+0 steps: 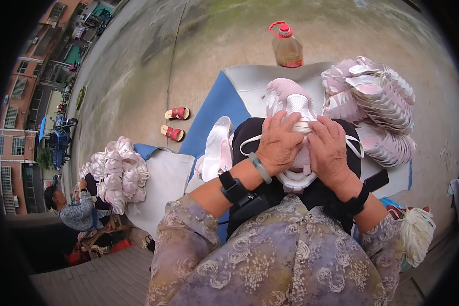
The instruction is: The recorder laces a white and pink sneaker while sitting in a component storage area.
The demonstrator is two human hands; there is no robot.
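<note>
From the head camera I look straight down at my lap. My left hand and right hand both press down on a pale pink and white shoe upper, which lies on a black cloth across my knees. Each grip is closed over the upper, fingers curled around its middle, thumbs near each other. A white lace loops out beside the left hand.

Just left of my lap lies another white and pink upper. To the right, a large stack of pink uppers rests on a blue mat. A plastic bottle with a red cap stands on the concrete beyond. Far left, another person sits by a second pile of uppers, near two red sandals.
</note>
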